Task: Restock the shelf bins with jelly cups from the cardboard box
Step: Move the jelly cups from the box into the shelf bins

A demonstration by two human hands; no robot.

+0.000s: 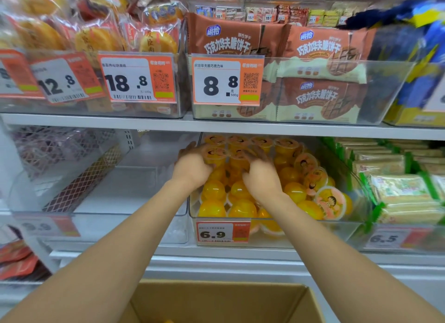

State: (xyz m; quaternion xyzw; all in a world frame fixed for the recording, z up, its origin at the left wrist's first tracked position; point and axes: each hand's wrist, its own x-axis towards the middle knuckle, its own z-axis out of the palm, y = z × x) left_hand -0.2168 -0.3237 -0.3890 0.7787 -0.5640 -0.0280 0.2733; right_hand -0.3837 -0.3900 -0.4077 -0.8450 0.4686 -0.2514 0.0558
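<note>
Shelf (240, 126): white, two tiers in view. The cardboard box (216, 298) sat open at the bottom edge, directly below the arms; its contents were mostly out of frame.

The clear bin (301, 233) with the 6.9 price tag (222, 233) stood on the lower tier, straight ahead of and above the box. It was heaped with yellow jelly cups (289, 192), most of them domes up or on their sides.

A lid-up cluster of cups (238, 144) lay at the back of the heap, its long axis left to right along the shelf.

The left hand (192, 168) curled round the cluster's left end. The right hand (261, 176) curled over its middle. Both were grasping and equally near, with the cluster between them.

Judgement: the placing step was in hand. Letting go should need only a small push rearward, under the upper tier.
</note>
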